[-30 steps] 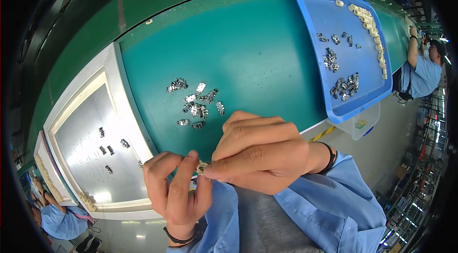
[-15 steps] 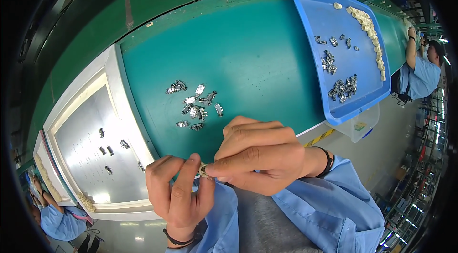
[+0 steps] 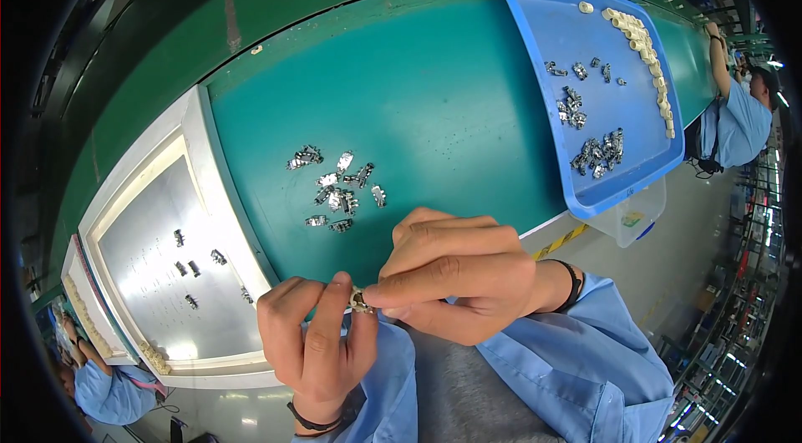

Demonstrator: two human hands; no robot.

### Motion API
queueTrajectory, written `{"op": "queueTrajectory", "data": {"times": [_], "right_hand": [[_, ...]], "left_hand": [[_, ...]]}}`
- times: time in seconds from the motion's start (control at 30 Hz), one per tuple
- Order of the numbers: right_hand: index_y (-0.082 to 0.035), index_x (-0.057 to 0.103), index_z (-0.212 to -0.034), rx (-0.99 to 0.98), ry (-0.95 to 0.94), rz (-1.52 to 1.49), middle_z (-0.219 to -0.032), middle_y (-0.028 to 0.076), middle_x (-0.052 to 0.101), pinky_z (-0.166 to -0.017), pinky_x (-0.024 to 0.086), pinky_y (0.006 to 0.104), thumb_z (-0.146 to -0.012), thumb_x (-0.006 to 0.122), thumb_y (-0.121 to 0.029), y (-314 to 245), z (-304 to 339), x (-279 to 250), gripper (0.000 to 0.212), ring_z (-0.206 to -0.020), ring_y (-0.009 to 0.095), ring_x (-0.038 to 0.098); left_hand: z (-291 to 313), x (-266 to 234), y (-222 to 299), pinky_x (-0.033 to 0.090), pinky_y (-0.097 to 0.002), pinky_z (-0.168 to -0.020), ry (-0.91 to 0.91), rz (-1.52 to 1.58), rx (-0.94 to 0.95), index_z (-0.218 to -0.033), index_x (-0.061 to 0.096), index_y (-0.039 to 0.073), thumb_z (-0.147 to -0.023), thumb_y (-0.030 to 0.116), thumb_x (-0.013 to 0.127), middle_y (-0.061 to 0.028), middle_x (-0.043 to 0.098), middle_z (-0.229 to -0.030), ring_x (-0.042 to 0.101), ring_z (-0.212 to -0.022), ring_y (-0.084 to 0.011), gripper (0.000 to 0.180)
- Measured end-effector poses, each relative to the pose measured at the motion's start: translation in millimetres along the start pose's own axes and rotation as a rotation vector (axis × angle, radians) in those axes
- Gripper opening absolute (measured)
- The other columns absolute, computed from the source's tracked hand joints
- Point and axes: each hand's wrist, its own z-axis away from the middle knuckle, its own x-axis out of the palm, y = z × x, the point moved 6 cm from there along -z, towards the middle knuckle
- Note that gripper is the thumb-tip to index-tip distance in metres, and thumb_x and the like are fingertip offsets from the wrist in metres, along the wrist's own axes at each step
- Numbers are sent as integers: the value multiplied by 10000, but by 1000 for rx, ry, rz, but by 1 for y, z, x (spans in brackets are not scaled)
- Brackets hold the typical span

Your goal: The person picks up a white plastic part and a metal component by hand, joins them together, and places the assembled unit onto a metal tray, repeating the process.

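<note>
Between thumb and fingers of my left hand [image 3: 313, 339] is a small cream plastic part [image 3: 358, 303] with dark metal showing in its opening. The fingers of my right hand [image 3: 459, 276] are closed, and its thumb and index fingertips press against the part's right side. Whether the right fingertips also pinch a separate metal piece is hidden. Both hands meet just over the near edge of the green work surface [image 3: 418, 101]. Beyond them lies a loose pile of small shiny metal clips [image 3: 338, 197].
At right, a blue tray [image 3: 622, 113] carries metal clips and a row of cream rings [image 3: 642, 42]. At left, a white-framed metal panel [image 3: 146, 251] has several clips on it. One co-worker [image 3: 743, 121] sits far right, another [image 3: 109, 389] at lower left.
The cream part has turned slightly in my fingers, so more of its dark opening shows. My hands have barely moved. The right-hand co-worker's arm has reached farther forward.
</note>
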Motion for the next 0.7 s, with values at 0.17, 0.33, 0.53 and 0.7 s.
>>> {"op": "queueTrajectory", "data": {"times": [0.17, 0.33, 0.53, 0.7], "right_hand": [[45, 780, -1042, -4, 10, 6, -854, 113, 721, -631, 473, 350, -785, 821, 73, 1, 1, 2, 261, -652, 196, 631], [45, 782, -1028, -96, 32, 112, -834, 104, 705, -619, 462, 342, -789, 812, 35, 0, 1, 5, 241, -622, 196, 611], [6, 761, -1135, -160, -95, 433, -873, 90, 683, -680, 474, 373, -804, 782, -73, -5, 6, 13, 342, -663, 218, 615], [-52, 712, -1271, 63, -111, 619, -1093, 121, 664, -812, 482, 418, -832, 765, -123, 22, 5, -16, 447, -906, 264, 649]], "left_hand": [[-1, 0, 2, 472, -402, -680, -12, 20, 15, -1118, 686, -60, -794, -37, 762, -156, 611, -981, 589, -825, -313, 333], [-2, 1, 1, 474, -402, -679, -18, 13, 9, -1105, 680, -60, -802, -43, 758, -161, 624, -987, 592, -824, -309, 313], [-5, 5, -7, 486, -393, -705, -24, 72, -77, -1076, 671, -63, -823, -49, 742, -154, 636, -957, 597, -820, -307, 263], [-38, -8, -34, 516, -380, -714, -61, -52, -52, -1042, 692, -17, -782, -57, 804, -145, 677, -971, 640, -832, -304, 286]]}}
